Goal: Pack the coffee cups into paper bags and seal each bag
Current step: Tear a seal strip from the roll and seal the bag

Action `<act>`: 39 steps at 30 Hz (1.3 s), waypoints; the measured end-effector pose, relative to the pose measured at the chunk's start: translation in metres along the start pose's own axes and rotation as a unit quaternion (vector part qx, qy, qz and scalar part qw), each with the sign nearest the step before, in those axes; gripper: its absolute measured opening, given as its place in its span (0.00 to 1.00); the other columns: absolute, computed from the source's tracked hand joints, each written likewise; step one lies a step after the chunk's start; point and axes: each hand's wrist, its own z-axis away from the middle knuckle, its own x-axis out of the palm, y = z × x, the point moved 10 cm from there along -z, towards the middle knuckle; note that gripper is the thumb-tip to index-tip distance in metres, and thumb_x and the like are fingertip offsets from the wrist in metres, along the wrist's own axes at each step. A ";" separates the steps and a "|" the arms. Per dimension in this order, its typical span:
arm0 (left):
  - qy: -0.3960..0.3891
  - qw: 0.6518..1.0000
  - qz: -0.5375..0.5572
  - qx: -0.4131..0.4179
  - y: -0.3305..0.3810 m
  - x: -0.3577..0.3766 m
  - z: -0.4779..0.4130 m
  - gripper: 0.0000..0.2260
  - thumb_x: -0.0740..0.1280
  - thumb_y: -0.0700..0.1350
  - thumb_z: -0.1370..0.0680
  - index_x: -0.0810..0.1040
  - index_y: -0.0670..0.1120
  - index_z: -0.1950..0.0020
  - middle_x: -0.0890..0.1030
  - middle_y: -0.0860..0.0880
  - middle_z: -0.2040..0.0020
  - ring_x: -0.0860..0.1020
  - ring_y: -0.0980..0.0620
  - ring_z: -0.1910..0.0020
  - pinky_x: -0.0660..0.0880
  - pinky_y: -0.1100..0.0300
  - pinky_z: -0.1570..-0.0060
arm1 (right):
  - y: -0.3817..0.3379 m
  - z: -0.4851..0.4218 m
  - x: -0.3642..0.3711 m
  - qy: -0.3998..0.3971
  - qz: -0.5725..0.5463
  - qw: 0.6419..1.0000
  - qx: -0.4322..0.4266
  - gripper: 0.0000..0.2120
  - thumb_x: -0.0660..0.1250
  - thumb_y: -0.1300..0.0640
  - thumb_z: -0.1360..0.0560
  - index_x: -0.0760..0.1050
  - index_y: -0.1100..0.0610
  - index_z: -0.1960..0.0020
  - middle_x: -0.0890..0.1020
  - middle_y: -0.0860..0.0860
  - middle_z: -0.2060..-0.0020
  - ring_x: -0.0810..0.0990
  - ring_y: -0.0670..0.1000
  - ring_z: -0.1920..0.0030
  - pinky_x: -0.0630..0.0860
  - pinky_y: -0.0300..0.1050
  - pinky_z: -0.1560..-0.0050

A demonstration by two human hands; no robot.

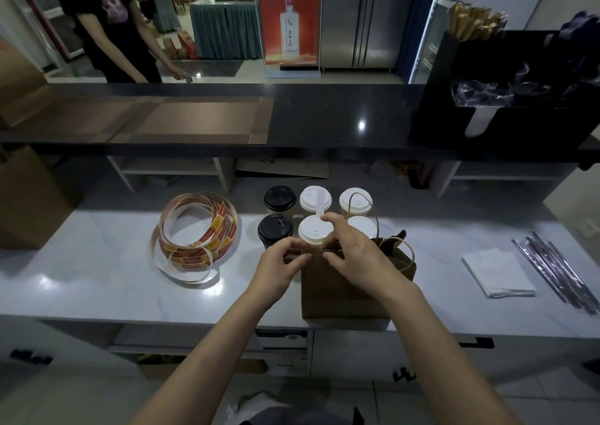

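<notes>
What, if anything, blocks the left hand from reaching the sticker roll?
Probably nothing, so yes: the sticker roll lies left of the left hand with only bare counter between. The hand would first have to release the paper bag top it pinches.

This is a drinks service counter, the kind found in a café, set inside a banquet venue. On the pale worktop [97,262] lidded takeaway cups [315,199] cluster toward the rear edge beside a roll of printed stickers [198,229], with a paper bag [337,291] at the front edge and napkins [496,272] and wrapped straws [558,275] at the right end. A raised dark serving ledge [324,116] carries a black organiser [519,100] with wooden stirrers [474,22]. Beyond it stand a steel refrigerator [360,18], a bottle poster [289,15], a skirted table [224,31] and a person in black [110,18].
</notes>
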 end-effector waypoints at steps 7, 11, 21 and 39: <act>0.025 1.000 0.013 0.001 0.002 -0.002 0.003 0.06 0.71 0.42 0.19 0.83 0.52 0.44 0.85 0.58 0.50 0.82 0.62 0.48 0.79 0.64 0.45 | 0.001 -0.003 0.004 0.008 0.009 1.000 -0.001 0.32 0.72 0.61 0.21 0.60 0.45 0.25 0.81 0.46 0.51 0.80 0.48 0.48 0.80 0.51 0.42; 0.035 0.999 0.015 -0.005 0.000 -0.002 0.005 0.06 0.71 0.42 0.19 0.83 0.52 0.44 0.85 0.57 0.49 0.82 0.61 0.47 0.78 0.69 0.50 | 0.003 -0.003 0.004 0.020 0.005 1.000 0.000 0.31 0.72 0.61 0.22 0.62 0.46 0.25 0.81 0.45 0.53 0.80 0.48 0.50 0.81 0.51 0.43; 0.075 0.996 0.047 -0.017 -0.003 -0.003 0.008 0.04 0.71 0.41 0.19 0.85 0.48 0.47 0.86 0.55 0.53 0.81 0.67 0.53 0.75 0.75 0.54 | 0.005 -0.001 -0.002 0.067 -0.034 0.997 -0.014 0.26 0.74 0.56 0.22 0.66 0.43 0.30 0.77 0.43 0.46 0.79 0.44 0.48 0.81 0.48 0.46; 0.076 0.994 0.068 -0.048 -0.010 0.000 0.007 0.03 0.72 0.43 0.19 0.85 0.50 0.48 0.86 0.55 0.55 0.82 0.62 0.53 0.77 0.71 0.54 | 0.016 0.006 -0.025 0.150 -0.287 0.945 0.047 0.13 0.73 0.61 0.21 0.69 0.50 0.49 0.77 0.50 0.53 0.77 0.52 0.53 0.76 0.44 0.53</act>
